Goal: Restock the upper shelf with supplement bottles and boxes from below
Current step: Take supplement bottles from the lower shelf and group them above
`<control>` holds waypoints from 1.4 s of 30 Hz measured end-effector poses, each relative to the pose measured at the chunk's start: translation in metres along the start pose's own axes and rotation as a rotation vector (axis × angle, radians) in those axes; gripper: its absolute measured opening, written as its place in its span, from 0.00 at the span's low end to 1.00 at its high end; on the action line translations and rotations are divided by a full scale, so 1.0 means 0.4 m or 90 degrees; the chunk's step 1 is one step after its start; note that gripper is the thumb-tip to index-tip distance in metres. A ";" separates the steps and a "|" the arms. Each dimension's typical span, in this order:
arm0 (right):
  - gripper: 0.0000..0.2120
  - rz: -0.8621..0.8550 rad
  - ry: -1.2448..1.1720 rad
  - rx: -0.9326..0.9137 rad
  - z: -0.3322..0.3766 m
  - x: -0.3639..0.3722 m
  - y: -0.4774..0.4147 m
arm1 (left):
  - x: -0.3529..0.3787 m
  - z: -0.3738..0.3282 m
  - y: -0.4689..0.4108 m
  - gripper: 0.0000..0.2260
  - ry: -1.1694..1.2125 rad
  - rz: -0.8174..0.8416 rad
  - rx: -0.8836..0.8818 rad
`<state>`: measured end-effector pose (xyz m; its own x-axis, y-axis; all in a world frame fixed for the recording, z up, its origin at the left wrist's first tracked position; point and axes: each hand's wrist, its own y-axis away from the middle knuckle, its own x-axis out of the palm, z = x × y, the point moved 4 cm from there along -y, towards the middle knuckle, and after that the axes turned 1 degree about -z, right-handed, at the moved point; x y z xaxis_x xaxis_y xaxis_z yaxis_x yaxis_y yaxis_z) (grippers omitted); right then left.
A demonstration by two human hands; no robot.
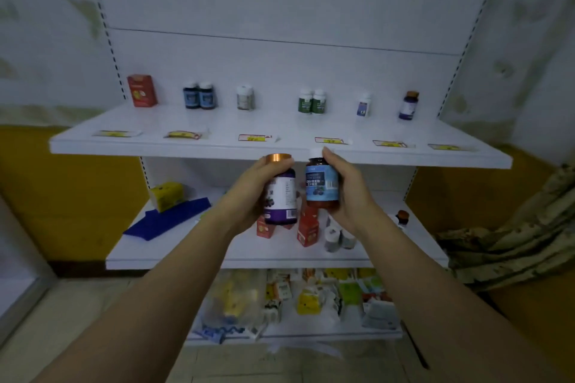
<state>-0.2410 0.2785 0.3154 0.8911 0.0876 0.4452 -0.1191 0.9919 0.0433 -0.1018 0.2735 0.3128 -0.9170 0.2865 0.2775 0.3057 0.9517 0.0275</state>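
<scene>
My left hand (249, 193) grips a purple-labelled bottle (281, 196) with a copper cap. My right hand (345, 186) grips a blue-labelled amber bottle (322, 183) with a white cap. Both bottles are upright, side by side, just below the front edge of the upper shelf (280, 151). At the back of that shelf stand a red box (142, 90), two dark blue bottles (199, 95), a white bottle (245, 98), two green bottles (312, 102), a small white bottle (363, 105) and a purple bottle (409, 105).
The middle shelf (186, 255) holds red boxes (308, 227), grey-white bottles (337, 236), a yellow box (166, 194) and a blue sheet (168, 218). The bottom shelf (295, 298) is crowded with packets. Yellow price tags (253, 137) line the upper shelf front. A patterned cloth (513, 233) hangs at right.
</scene>
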 end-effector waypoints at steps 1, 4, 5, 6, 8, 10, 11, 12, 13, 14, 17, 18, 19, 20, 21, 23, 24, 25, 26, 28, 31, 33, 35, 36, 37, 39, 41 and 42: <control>0.12 0.007 -0.007 -0.006 0.004 0.018 0.004 | -0.003 -0.014 0.007 0.06 0.003 -0.006 0.023; 0.14 0.034 -0.001 -0.024 0.012 0.062 0.010 | -0.009 -0.055 0.026 0.10 0.010 -0.011 0.069; 0.14 0.038 0.008 -0.032 0.015 0.073 0.011 | -0.010 -0.067 0.033 0.11 0.009 -0.009 0.072; 0.13 0.039 0.017 -0.043 0.019 0.080 0.010 | -0.012 -0.078 0.037 0.12 0.013 -0.008 0.070; 0.15 0.042 0.027 -0.067 0.031 0.094 0.009 | -0.016 -0.097 0.045 0.11 0.034 -0.012 0.044; 0.22 0.042 0.036 -0.083 0.045 0.101 0.009 | -0.021 -0.110 0.048 0.11 0.054 -0.015 0.018; 0.23 0.039 0.039 -0.087 0.052 0.103 0.010 | -0.023 -0.116 0.046 0.10 0.068 -0.009 0.018; 0.24 0.036 0.046 -0.088 0.057 0.102 0.010 | -0.023 -0.121 0.044 0.08 0.085 0.000 0.024; 0.25 0.034 0.056 -0.086 0.061 0.100 0.009 | -0.022 -0.125 0.041 0.06 0.093 0.007 0.031; 0.26 0.032 0.065 -0.086 0.065 0.097 0.008 | -0.020 -0.127 0.038 0.06 0.084 0.013 0.035; 0.26 0.028 0.070 -0.094 0.076 0.085 0.006 | -0.005 -0.131 0.031 0.08 0.037 0.011 0.058; 0.26 0.025 0.073 -0.095 0.080 0.081 0.008 | -0.001 -0.133 0.027 0.08 0.036 0.011 0.070; 0.26 0.022 0.077 -0.098 0.084 0.077 0.009 | 0.003 -0.133 0.022 0.08 0.041 0.011 0.079; 0.26 0.019 0.081 -0.102 0.088 0.072 0.010 | 0.008 -0.134 0.018 0.09 0.046 0.013 0.082; 0.25 0.014 0.085 -0.106 0.092 0.066 0.011 | 0.012 -0.134 0.014 0.09 0.050 0.014 0.083; 0.20 0.006 0.087 -0.113 0.100 0.056 0.013 | 0.022 -0.132 0.006 0.09 0.052 0.016 0.083; 0.17 0.001 0.086 -0.115 0.105 0.052 0.016 | 0.027 -0.131 0.002 0.08 0.051 0.018 0.084; 0.16 -0.006 0.083 -0.117 0.110 0.047 0.019 | 0.033 -0.131 -0.002 0.08 0.050 0.021 0.084; 0.15 -0.012 0.080 -0.117 0.115 0.041 0.023 | 0.039 -0.130 -0.005 0.08 0.052 0.025 0.083; 0.14 -0.023 0.077 -0.115 0.124 0.031 0.033 | 0.053 -0.132 -0.012 0.08 0.053 0.038 0.081; 0.16 -0.039 0.094 -0.129 0.139 0.013 0.050 | 0.081 -0.132 -0.025 0.08 0.050 0.064 0.078; 0.15 -0.061 0.110 -0.151 0.147 -0.007 0.062 | 0.104 -0.130 -0.035 0.09 0.048 0.082 0.077; 0.15 -0.092 0.121 -0.170 0.157 -0.031 0.076 | 0.130 -0.124 -0.044 0.09 0.048 0.106 0.073; 0.14 -0.108 0.127 -0.177 0.161 -0.044 0.083 | 0.144 -0.120 -0.048 0.09 0.049 0.120 0.069; 0.13 -0.126 0.133 -0.182 0.165 -0.058 0.091 | 0.156 -0.116 -0.052 0.09 0.051 0.132 0.064; 0.09 -0.168 0.139 -0.191 0.172 -0.086 0.107 | 0.183 -0.106 -0.061 0.09 0.056 0.154 0.053; 0.08 -0.203 0.145 -0.198 0.178 -0.113 0.123 | 0.210 -0.095 -0.070 0.08 0.065 0.175 0.042; 0.08 -0.216 0.147 -0.202 0.182 -0.125 0.132 | 0.225 -0.089 -0.075 0.07 0.072 0.187 0.037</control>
<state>-0.3239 0.3197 0.3604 0.9340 -0.2618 0.2429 0.3004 0.9437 -0.1381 -0.1843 0.2667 0.3712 -0.7566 0.5391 0.3700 0.5348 0.8358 -0.1242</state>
